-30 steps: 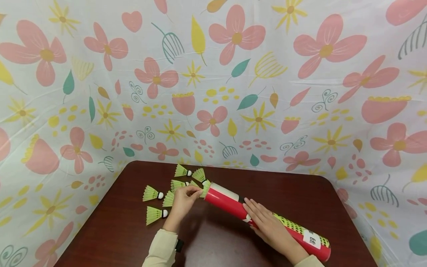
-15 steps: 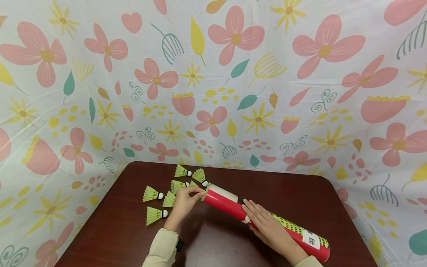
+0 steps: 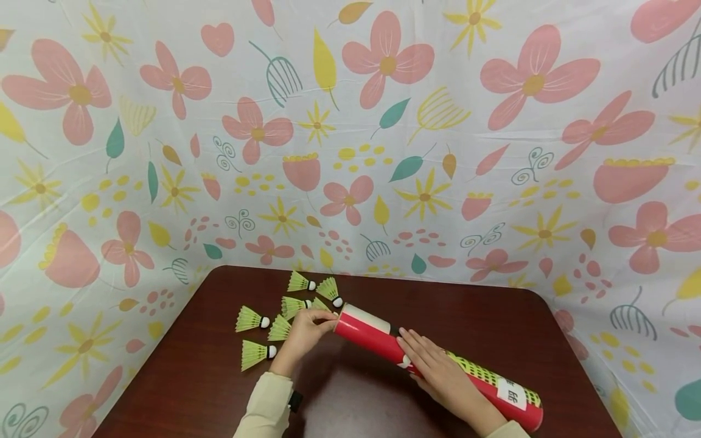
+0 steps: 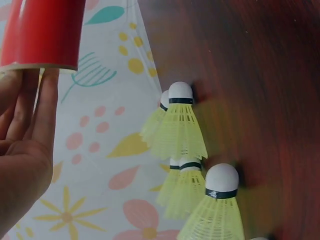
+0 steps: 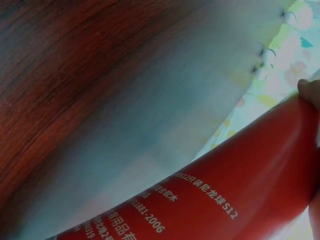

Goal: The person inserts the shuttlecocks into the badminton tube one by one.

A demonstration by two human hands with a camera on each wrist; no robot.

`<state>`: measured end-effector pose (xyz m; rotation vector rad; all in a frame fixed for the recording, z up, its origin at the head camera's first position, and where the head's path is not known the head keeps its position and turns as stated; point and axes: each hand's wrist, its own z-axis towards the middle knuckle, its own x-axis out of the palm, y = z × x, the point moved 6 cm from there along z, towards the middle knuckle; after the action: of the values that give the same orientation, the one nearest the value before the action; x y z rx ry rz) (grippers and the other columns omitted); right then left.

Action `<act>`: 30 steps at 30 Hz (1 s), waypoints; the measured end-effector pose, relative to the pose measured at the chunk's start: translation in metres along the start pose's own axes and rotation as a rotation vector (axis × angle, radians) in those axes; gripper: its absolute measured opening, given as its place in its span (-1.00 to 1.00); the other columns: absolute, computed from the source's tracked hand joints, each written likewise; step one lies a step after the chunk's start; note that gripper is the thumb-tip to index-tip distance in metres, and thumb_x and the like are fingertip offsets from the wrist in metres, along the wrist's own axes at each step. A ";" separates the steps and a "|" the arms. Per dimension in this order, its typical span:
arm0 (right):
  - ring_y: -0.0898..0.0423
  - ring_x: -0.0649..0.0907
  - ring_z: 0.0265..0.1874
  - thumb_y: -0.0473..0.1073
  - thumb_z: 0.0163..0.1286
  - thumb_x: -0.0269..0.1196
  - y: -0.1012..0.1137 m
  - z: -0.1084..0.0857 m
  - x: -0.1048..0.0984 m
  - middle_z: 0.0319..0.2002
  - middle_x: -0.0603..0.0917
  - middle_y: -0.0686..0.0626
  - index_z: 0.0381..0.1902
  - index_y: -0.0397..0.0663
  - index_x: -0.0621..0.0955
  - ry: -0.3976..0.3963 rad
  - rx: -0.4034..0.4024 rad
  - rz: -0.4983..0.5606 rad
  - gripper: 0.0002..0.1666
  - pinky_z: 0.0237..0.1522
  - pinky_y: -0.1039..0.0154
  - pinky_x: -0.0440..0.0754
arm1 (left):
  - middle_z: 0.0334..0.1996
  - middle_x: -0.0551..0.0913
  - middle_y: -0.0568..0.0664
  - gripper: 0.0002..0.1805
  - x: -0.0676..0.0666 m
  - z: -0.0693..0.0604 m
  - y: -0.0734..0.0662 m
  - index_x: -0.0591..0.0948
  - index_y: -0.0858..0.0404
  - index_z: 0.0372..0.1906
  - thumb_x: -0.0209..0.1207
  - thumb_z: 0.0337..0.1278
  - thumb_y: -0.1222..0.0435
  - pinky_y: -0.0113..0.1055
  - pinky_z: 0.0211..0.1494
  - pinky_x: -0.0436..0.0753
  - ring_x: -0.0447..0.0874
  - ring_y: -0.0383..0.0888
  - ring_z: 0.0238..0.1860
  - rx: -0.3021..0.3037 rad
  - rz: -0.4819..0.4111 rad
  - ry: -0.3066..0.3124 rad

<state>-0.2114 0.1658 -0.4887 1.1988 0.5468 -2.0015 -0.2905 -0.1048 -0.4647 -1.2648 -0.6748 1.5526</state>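
A red cylindrical tube (image 3: 368, 331) slants across the table, its left end raised. The left hand (image 3: 304, 338) is at that end; in the left wrist view its extended fingers (image 4: 46, 102) reach into the mouth of the tube (image 4: 45, 30), which hides the fingertips and anything they touch. Lying over the tube's middle, the right hand (image 3: 440, 374) grips it with fingers on top. In the right wrist view, part of the right hand (image 5: 312, 95) wraps the edge of the printed red tube (image 5: 240, 165).
Several yellow-green shuttlecocks with white heads lie left of and behind the left hand, among them one nearest the front (image 3: 254, 354) and one at the back (image 3: 299, 281). The dark brown table (image 3: 482, 316) meets a flower-patterned cloth (image 3: 350, 134) behind and at its sides.
The left fingers have moved rightward into the tube's mouth. The yellow-green shuttlecock skirt that stuck out of that end has gone inside, out of sight. The right hand has stayed put.
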 end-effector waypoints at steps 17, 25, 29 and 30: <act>0.00 0.24 0.40 0.30 0.38 -0.31 -0.004 -0.006 -0.004 0.47 0.19 -0.07 0.49 -0.09 0.18 0.025 0.028 -0.025 -0.12 0.40 0.42 -0.20 | -0.32 0.74 0.05 -0.92 -0.030 -0.012 0.018 0.75 0.23 -0.29 0.30 0.11 0.38 -0.37 -0.25 0.61 0.69 -0.10 -0.28 -0.055 0.016 -0.158; 0.00 0.23 0.41 0.26 0.29 -0.15 -0.006 -0.008 -0.003 0.48 0.16 -0.05 0.50 -0.05 0.14 0.056 0.045 -0.016 -0.10 0.40 0.42 -0.21 | -0.20 0.73 0.13 -0.87 -0.064 -0.024 0.025 0.73 0.30 -0.18 0.24 0.19 0.40 -0.23 -0.18 0.62 0.69 0.02 -0.18 -0.129 0.119 -0.251; 0.00 0.22 0.42 0.28 0.32 -0.21 -0.006 -0.008 -0.003 0.48 0.17 -0.06 0.50 -0.07 0.14 0.050 0.043 -0.015 -0.10 0.41 0.42 -0.21 | -0.18 0.72 0.14 -0.86 -0.080 -0.032 0.030 0.72 0.30 -0.16 0.22 0.22 0.41 -0.18 -0.16 0.62 0.69 0.04 -0.16 -0.168 0.197 -0.276; 0.00 0.23 0.41 0.28 0.33 -0.20 -0.006 -0.008 -0.003 0.48 0.17 -0.06 0.50 -0.08 0.15 0.046 0.040 -0.012 -0.11 0.41 0.41 -0.20 | -0.19 0.72 0.12 -0.85 -0.084 -0.035 0.032 0.71 0.29 -0.14 0.22 0.22 0.41 -0.20 -0.18 0.62 0.68 0.03 -0.16 -0.180 0.218 -0.282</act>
<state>-0.2102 0.1761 -0.4901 1.2708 0.5404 -2.0078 -0.2713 -0.1993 -0.4702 -1.2977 -0.8961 1.9074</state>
